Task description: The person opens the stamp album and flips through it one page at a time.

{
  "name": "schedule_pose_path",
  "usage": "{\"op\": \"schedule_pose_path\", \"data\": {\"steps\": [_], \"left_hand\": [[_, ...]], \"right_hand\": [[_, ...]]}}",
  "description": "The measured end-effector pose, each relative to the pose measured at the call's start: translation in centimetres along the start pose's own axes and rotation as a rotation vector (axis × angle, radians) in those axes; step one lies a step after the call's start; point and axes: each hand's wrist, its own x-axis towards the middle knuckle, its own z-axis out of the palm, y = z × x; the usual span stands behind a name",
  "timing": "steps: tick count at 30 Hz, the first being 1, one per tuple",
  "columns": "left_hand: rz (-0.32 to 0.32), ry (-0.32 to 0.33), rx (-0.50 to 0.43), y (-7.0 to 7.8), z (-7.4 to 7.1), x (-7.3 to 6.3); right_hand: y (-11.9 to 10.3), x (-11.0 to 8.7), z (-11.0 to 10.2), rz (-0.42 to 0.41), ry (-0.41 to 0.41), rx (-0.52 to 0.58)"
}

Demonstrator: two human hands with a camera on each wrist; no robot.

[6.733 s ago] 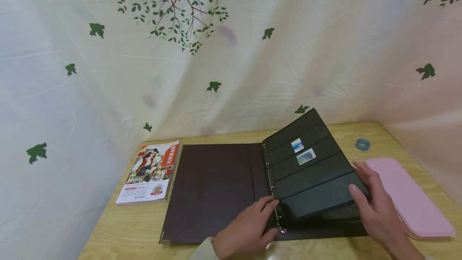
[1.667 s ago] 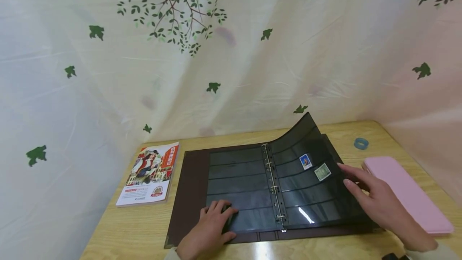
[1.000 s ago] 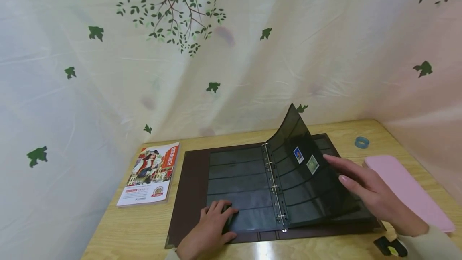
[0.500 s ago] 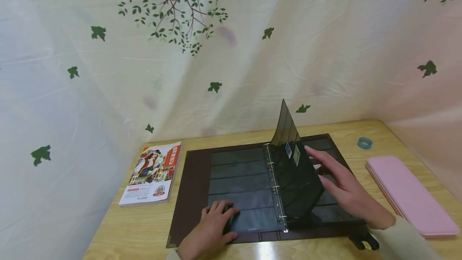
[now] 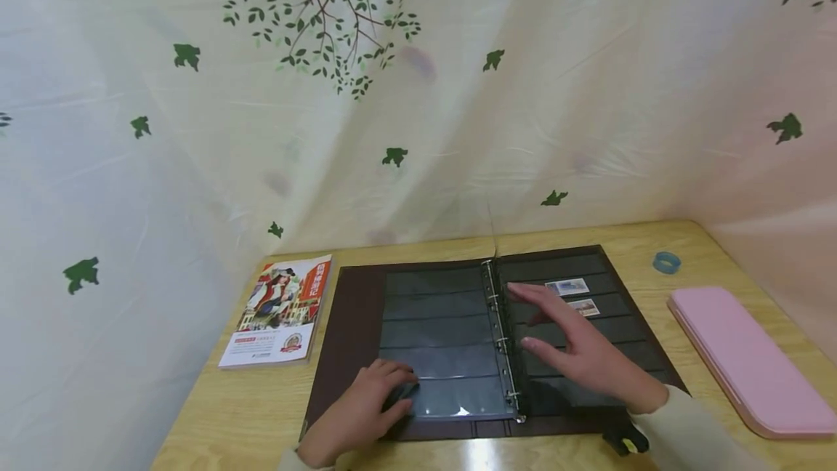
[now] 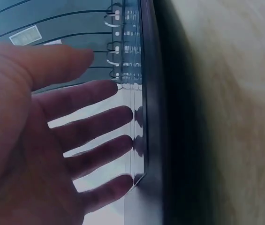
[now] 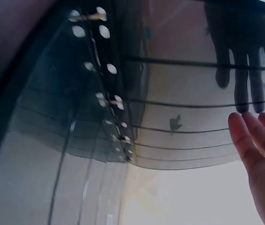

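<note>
A dark brown ring-binder stamp album lies spread on the table. A black pocket page stands almost edge-on at the rings in the head view; the right wrist view shows its glossy pocket sheet. My right hand has its fingers extended against this page, thumb apart from them. On the right-hand page below lie two stamps, one bluish and one smaller partly behind my hand. My left hand rests on the lower-left corner of the left pocket page, fingers fairly straight in the left wrist view.
An illustrated book lies left of the album. To the right are a pink case and a blue ring of tape. A black strap device sits at my right wrist. Patterned cloth hangs behind the wooden table.
My right hand has swung the page with two stamps from the right side up and leftward until upright, uncovering the page beneath. My left hand has stayed at the left page's corner.
</note>
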Motion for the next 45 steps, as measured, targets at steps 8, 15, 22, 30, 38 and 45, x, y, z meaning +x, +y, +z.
{"op": "schedule_pose_path", "data": {"steps": [8, 15, 22, 30, 38, 45], "left_hand": [[-0.054, 0.212, 0.035, -0.4, -1.0, -0.4], [-0.216, 0.398, -0.037, -0.4, -2.4, -0.7], [0.012, 0.534, -0.09, 1.8, -3.7, -0.3], [0.18, 0.241, 0.059, 3.7, -1.7, 1.2], [0.157, 0.145, 0.067, 3.4, -0.2, 1.5], [0.166, 0.13, 0.057, 3.5, -0.5, 1.4]], "right_hand": [[0.7, -0.8, 2.5, 0.194, -0.114, -0.036], [0.7, -1.7, 4.1, 0.384, -0.224, -0.05], [0.7, -2.1, 5.3, 0.314, -0.244, -0.095], [0.8, -2.3, 5.9, 0.282, -0.231, -0.137], [1.2, -2.3, 4.8, 0.511, -0.201, -0.072], [1.6, -2.5, 3.9, 0.652, -0.262, -0.028]]}}
